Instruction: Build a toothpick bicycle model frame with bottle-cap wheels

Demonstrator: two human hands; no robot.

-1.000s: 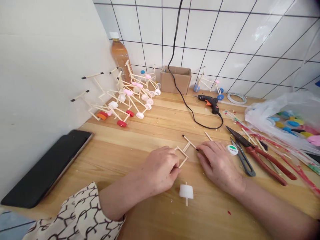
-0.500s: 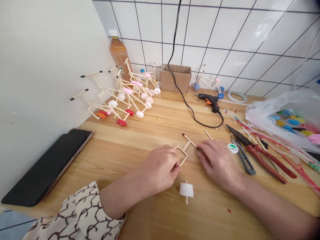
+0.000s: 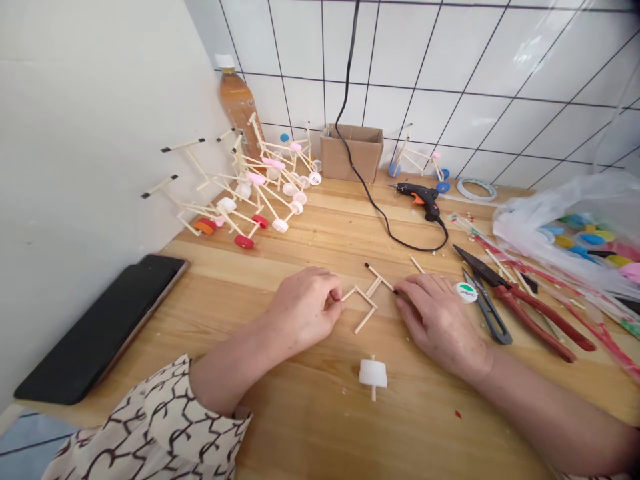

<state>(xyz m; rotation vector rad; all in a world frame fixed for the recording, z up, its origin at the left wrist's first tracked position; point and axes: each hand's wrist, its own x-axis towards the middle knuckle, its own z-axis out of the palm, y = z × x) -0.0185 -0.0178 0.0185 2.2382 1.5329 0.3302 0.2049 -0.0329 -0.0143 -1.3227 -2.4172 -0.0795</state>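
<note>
A small frame of pale wooden sticks [image 3: 367, 298] lies flat on the table, with a black-tipped crossbar at its upper end. My left hand [image 3: 307, 308] pinches the end of the frame's left stick between thumb and fingertips. My right hand [image 3: 440, 320] rests on the table, its bent fingertips closed at the crossbar's right black tip. Nearer to me is a white bottle cap [image 3: 373, 373] with a short stick through it. A loose stick [image 3: 417, 265] lies beyond my right fingers, and a white cap with a green mark [image 3: 465, 292] sits beside that hand.
Stick models with colored caps [image 3: 250, 180] stand at the back left near a bottle [image 3: 239, 100]. A phone [image 3: 100, 327] lies at left. Behind are a cardboard box [image 3: 351, 155] and glue gun [image 3: 423, 199]; at right, red-handled shears [image 3: 530, 303], scissors [image 3: 487, 307] and a bag of caps [image 3: 580, 230].
My left hand has moved up and left, from the frame's lower stick to its left stick. The lower stick's end now shows. My right hand has stayed in about the same place.
</note>
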